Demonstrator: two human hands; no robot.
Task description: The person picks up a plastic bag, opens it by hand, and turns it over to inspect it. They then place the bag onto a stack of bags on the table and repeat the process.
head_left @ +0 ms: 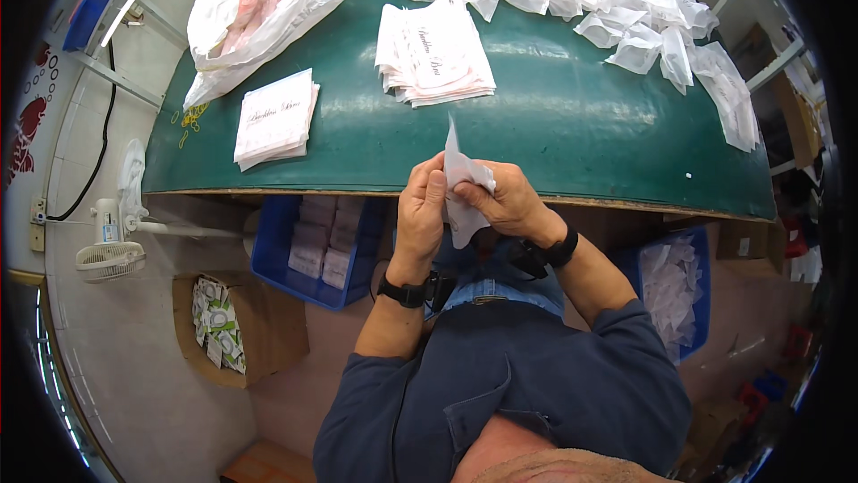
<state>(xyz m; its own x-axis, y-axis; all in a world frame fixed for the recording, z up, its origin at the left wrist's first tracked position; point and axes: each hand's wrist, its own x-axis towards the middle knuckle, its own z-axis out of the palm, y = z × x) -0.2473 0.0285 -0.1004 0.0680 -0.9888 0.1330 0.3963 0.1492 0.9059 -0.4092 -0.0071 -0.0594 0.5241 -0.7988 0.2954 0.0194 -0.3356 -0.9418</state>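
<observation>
A thin white plastic pouch (466,181) is held upright between my two hands, just off the table's near edge. My left hand (424,206) pinches its left side with thumb and fingers. My right hand (509,201) grips the right side, thumb pressed on the face of the pouch. Beyond my hands lies a loose stack of flat printed pouches (435,54). To the left of that, a smaller, neater stack of similar pouches (275,118) rests near the table edge.
The green table (554,121) carries a white bag of pinkish items (268,9), yellow rubber bands (188,121) and a heap of filled pouches (617,0). Below are a blue crate (277,242), another blue bin (702,291), a cardboard box (268,327) and a fan (109,255).
</observation>
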